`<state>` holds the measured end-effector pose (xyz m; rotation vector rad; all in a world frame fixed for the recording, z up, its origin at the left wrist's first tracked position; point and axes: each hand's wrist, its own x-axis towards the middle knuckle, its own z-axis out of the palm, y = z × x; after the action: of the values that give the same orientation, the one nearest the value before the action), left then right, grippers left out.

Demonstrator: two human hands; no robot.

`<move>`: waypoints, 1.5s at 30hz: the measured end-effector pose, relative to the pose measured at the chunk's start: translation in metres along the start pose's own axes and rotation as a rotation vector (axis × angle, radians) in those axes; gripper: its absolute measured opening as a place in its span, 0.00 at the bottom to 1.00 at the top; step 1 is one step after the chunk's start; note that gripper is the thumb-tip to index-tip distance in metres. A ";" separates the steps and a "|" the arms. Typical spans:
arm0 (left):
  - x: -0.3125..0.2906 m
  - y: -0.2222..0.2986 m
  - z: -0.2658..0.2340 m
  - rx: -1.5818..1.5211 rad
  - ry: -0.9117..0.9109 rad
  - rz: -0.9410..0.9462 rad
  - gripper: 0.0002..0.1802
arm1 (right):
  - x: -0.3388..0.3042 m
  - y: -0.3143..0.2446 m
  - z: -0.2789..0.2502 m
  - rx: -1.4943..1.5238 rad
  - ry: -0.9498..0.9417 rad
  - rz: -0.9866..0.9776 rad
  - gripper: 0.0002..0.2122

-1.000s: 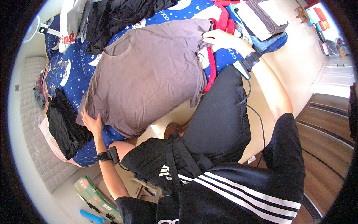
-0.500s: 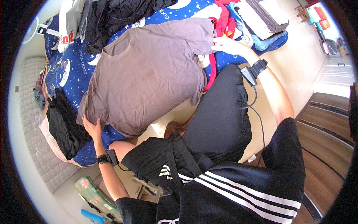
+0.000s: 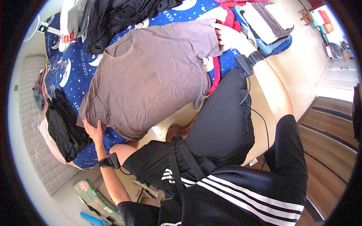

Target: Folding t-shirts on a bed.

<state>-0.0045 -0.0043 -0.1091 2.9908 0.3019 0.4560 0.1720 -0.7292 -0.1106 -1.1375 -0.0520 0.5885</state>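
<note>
A taupe short-sleeved T-shirt (image 3: 151,75) lies spread over the bed, its neckline toward the far left and its lower edge hanging over the near side. My left hand (image 3: 93,131) rests at the hem of the near-left sleeve, thumb apart from the fingers, which lie along the cloth. At the far-right sleeve, my right hand (image 3: 230,39) is open, fingers stretched out and touching the sleeve's edge. Each wrist wears a black strap with a small device.
Dark blue moon-patterned bedding (image 3: 77,81) lies under the shirt. Black clothes sit in a heap (image 3: 117,22) at the far side and another pile (image 3: 66,130) at the left. Folded clothes (image 3: 264,22) stack at far right. A white bag (image 3: 69,19) stands far left.
My right hand has moved farther along the sleeve's edge, and its fingers have spread from a closer grip. The sleeve has shifted slightly. My left hand stays in place.
</note>
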 end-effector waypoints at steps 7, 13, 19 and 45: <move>0.007 0.020 -0.002 0.000 -0.030 -0.017 0.44 | 0.018 -0.018 0.001 -1.137 0.387 -0.463 0.22; 0.016 0.009 0.002 0.003 0.135 0.007 0.37 | 0.044 -0.031 -0.036 -1.513 0.573 -0.528 0.20; 0.023 0.008 0.014 0.016 0.191 0.022 0.38 | 0.046 -0.029 -0.057 -1.277 0.564 -0.505 0.19; 0.010 0.037 -0.004 -0.045 0.228 -0.186 0.35 | 0.038 -0.031 -0.027 -1.295 0.672 -0.548 0.14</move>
<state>0.0106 -0.0380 -0.0977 2.8336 0.5744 0.7722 0.2261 -0.7428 -0.1057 -2.4069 -0.1714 -0.4631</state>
